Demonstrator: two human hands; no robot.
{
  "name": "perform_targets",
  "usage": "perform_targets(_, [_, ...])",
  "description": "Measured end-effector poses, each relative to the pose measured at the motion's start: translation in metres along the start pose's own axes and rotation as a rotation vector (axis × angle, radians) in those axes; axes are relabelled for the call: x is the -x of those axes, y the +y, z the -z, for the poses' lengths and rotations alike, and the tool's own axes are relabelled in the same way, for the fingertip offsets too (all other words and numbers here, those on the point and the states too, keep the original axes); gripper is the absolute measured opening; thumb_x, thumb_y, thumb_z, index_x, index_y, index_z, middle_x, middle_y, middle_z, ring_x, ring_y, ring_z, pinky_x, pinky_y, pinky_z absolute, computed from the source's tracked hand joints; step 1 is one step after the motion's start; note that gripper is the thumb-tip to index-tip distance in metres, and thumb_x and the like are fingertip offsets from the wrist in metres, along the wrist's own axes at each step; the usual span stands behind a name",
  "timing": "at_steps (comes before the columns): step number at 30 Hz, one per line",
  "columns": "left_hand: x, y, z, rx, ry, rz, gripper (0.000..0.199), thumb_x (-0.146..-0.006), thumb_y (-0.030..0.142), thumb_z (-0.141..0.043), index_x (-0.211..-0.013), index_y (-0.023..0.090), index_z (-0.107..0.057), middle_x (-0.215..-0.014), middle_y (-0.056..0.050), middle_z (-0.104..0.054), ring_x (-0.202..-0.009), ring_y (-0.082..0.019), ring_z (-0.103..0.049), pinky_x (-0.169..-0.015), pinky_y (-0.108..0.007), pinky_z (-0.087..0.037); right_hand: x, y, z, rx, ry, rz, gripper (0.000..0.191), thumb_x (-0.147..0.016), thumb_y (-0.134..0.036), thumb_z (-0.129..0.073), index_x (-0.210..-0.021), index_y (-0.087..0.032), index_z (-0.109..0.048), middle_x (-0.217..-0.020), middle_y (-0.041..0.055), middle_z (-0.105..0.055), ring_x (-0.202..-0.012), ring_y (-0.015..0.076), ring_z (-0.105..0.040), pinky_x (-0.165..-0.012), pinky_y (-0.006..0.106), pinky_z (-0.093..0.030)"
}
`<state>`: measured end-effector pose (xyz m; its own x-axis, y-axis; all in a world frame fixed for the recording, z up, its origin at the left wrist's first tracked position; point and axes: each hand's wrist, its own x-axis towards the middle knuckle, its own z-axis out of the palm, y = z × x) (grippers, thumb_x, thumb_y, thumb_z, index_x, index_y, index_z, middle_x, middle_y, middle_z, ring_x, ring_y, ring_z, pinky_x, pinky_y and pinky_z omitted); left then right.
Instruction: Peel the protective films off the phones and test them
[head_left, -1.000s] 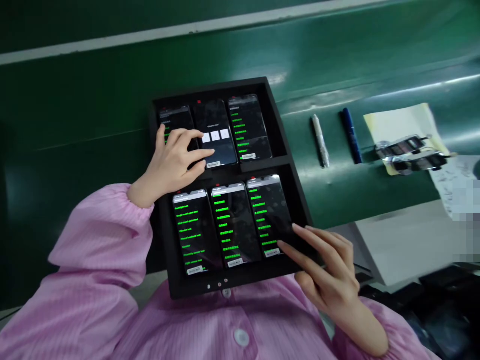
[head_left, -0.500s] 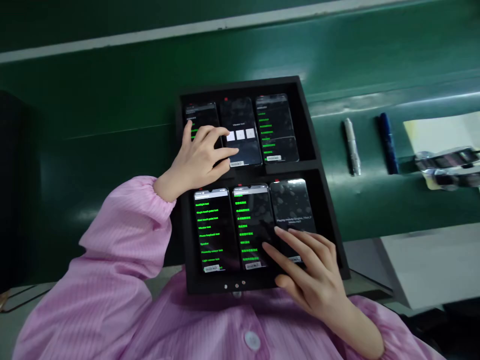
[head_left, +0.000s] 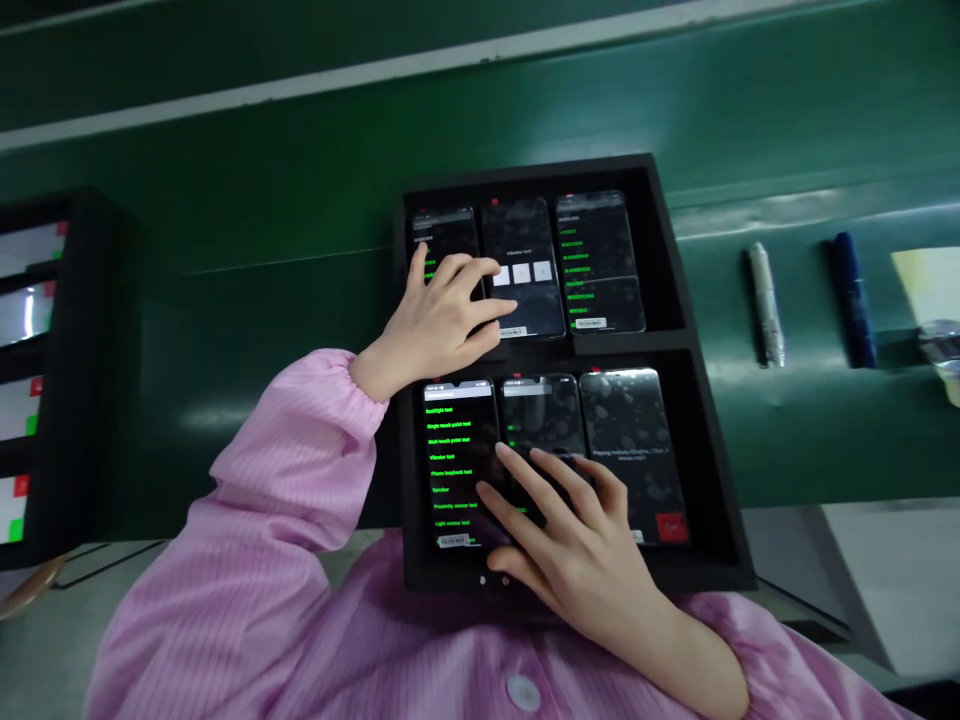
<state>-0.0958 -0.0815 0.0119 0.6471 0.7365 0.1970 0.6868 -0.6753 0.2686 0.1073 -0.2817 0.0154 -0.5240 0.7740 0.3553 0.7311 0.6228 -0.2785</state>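
A black tray (head_left: 716, 480) holds several smartphones in two rows. My left hand (head_left: 442, 310) is spread over the far row, its fingers across the far left phone (head_left: 448, 222) and the left edge of the far middle phone (head_left: 525, 225), which shows "Vibrator test" and white squares. My right hand (head_left: 585, 545) has its fingers apart over the near middle phone (head_left: 544, 410), mostly covering it. Its index fingertip is by the right edge of the near left phone (head_left: 452, 460), which lists green test names. The near right phone (head_left: 630, 425) shows melody text and a red block. Neither hand holds anything.
The far right phone (head_left: 600, 260) lies in the same tray. On the green table (head_left: 285, 200) a silver pen (head_left: 765, 305), a dark blue marker (head_left: 853, 300) and pale yellow paper (head_left: 926, 280) lie to the right. Another black tray (head_left: 82, 400) with lit screens stands left.
My right hand has moved left, from the near right phone across the near middle one. A red block now shows on the near right phone. The view has shifted, bringing in the left tray.
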Motion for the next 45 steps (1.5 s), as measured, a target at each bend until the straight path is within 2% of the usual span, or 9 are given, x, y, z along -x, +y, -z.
perform_targets(5, [-0.001,0.0,0.002,0.034,0.001,0.007,0.034,-0.105,0.029,-0.053,-0.13,0.031,-0.076,-0.148,-0.008,-0.061,-0.142,-0.035,-0.049,-0.127,-0.08,-0.014,0.0,0.004,0.012,-0.018,0.057,0.04,0.043,-0.113,-0.049,-0.044,-0.117,-0.025,-0.079,-0.13,0.0078,-0.077,-0.122,0.0247,-0.063,-0.105,0.046,-0.042])
perform_targets(11, [-0.035,0.005,0.01,0.052,0.018,0.022,0.038,-0.103,0.032,-0.053,-0.136,0.031,-0.071,-0.152,-0.009,-0.058,-0.144,-0.036,-0.047,-0.127,-0.08,-0.012,0.013,0.01,0.021,-0.043,0.138,-0.014,0.042,-0.115,-0.042,-0.04,-0.114,-0.022,-0.077,-0.121,0.0112,-0.078,-0.117,0.0242,-0.065,-0.101,0.045,-0.045])
perform_targets(20, [-0.053,0.008,0.006,0.017,-0.048,0.068,0.036,-0.101,0.03,-0.056,-0.132,0.03,-0.074,-0.155,-0.009,-0.056,-0.146,-0.037,-0.044,-0.126,-0.083,-0.008,0.035,0.023,0.028,-0.049,0.165,-0.044,0.033,-0.111,-0.034,-0.048,-0.125,-0.022,-0.075,-0.132,0.0128,-0.073,-0.121,0.0283,-0.065,-0.099,0.048,-0.05])
perform_targets(24, [-0.028,0.001,0.029,0.047,0.108,0.06,0.04,-0.101,0.03,-0.052,-0.137,0.03,-0.069,-0.149,-0.008,-0.061,-0.141,-0.032,-0.051,-0.128,-0.07,-0.022,0.046,0.035,0.034,-0.058,0.192,-0.057,0.043,-0.11,-0.032,-0.048,-0.148,-0.025,-0.065,-0.137,0.0133,-0.07,-0.12,0.0317,-0.065,-0.098,0.051,-0.053])
perform_targets(29, [0.043,-0.004,0.062,0.067,0.25,0.147,0.034,-0.106,0.029,-0.048,-0.134,0.026,-0.068,-0.134,-0.008,-0.069,-0.128,-0.027,-0.062,-0.126,-0.058,-0.03,0.055,0.064,0.05,0.004,0.251,-0.132,0.059,-0.104,-0.019,-0.052,-0.161,-0.035,-0.051,-0.143,0.012,-0.065,-0.116,0.0344,-0.066,-0.093,0.053,-0.054])
perform_targets(33, [0.097,0.003,0.052,0.093,0.18,0.245,0.034,-0.109,0.029,-0.045,-0.135,0.026,-0.066,-0.131,-0.009,-0.07,-0.124,-0.026,-0.065,-0.122,-0.057,-0.038,0.047,0.095,0.06,0.036,0.257,-0.132,0.062,-0.103,-0.016,-0.054,-0.16,-0.041,-0.052,-0.144,0.0079,-0.066,-0.113,0.0345,-0.068,-0.089,0.053,-0.053])
perform_targets(36, [0.112,0.007,0.037,0.101,0.147,0.312,0.034,-0.109,0.029,-0.044,-0.136,0.027,-0.065,-0.131,-0.009,-0.07,-0.125,-0.026,-0.065,-0.123,-0.06,-0.037,0.025,0.123,0.063,0.039,0.22,-0.133,0.05,-0.104,-0.019,-0.054,-0.149,-0.039,-0.062,-0.138,0.0068,-0.07,-0.111,0.0336,-0.069,-0.087,0.053,-0.052])
perform_targets(40, [0.08,0.01,0.028,0.049,0.105,0.3,0.038,-0.108,0.029,-0.045,-0.139,0.028,-0.067,-0.14,-0.011,-0.065,-0.132,-0.03,-0.06,-0.123,-0.067,-0.035,-0.027,0.153,0.056,-0.042,0.156,-0.133,0.032,-0.108,-0.027,-0.05,-0.129,-0.032,-0.074,-0.134,0.0075,-0.072,-0.116,0.0308,-0.069,-0.094,0.052,-0.054])
perform_targets(45, [0.011,0.01,0.019,-0.059,-0.014,0.21,0.043,-0.104,0.027,-0.051,-0.144,0.032,-0.067,-0.156,-0.012,-0.053,-0.145,-0.037,-0.046,-0.122,-0.084,-0.022,-0.076,0.165,0.041,-0.127,0.159,-0.155,0.037,-0.111,-0.037,-0.043,-0.121,-0.027,-0.077,-0.133,0.0095,-0.073,-0.12,0.0293,-0.067,-0.102,0.052,-0.053])
